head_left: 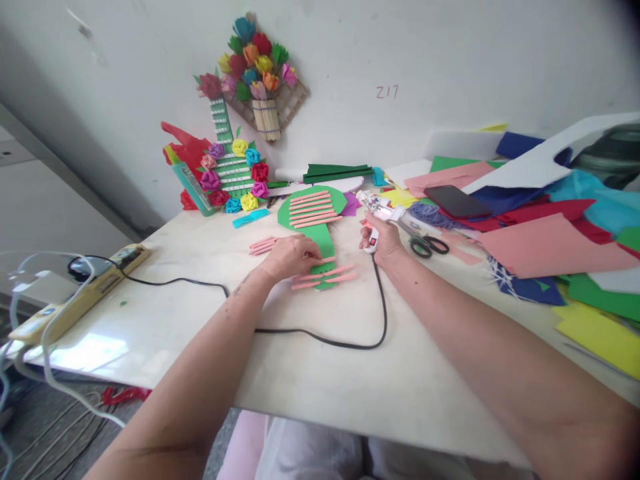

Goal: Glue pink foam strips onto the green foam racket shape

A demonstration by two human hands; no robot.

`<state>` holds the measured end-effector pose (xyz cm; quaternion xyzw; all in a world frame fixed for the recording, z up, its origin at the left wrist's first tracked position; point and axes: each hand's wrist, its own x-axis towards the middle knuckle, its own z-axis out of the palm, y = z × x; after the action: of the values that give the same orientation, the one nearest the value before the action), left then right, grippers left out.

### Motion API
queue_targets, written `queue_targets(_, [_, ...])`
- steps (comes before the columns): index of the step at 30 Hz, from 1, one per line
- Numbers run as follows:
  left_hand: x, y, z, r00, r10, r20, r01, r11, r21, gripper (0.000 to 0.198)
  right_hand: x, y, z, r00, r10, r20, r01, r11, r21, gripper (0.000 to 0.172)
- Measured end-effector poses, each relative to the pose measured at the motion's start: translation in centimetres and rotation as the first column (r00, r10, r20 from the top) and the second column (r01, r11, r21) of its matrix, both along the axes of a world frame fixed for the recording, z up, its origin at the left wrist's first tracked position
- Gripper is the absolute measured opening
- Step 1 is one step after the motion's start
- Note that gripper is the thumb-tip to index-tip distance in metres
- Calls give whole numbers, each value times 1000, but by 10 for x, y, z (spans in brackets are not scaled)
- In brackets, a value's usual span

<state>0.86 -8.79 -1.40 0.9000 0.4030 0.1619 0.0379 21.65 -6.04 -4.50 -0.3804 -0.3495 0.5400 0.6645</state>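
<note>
A green paper cutout [311,206] with pink paper sticks glued across it lies at the table's middle. My left hand [290,257] rests on its stem, fingers flat, pressing pink sticks [325,273] down. My right hand [383,240] is closed around a white glue gun [374,223], whose black cord [350,343] loops over the table. A few loose pink sticks [263,245] lie just left of my left hand.
Black-handled scissors [425,245] and a dark phone [457,201] lie right of the glue gun, among many coloured paper sheets [550,243]. Paper flower crafts [233,173] lean on the wall. A yellow power strip [80,290] sits at the left edge.
</note>
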Motion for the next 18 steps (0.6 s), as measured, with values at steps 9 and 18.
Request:
queue_targets(9, [-10, 3, 1, 990, 42, 137, -46, 999, 27, 30, 0, -1, 1, 1000, 2, 11, -2, 1000, 2, 33])
queue_targets(18, [-33, 12, -5, 948, 268, 172, -222, 943, -249, 26, -1, -2, 0, 999, -2, 35, 1, 1000, 14, 25])
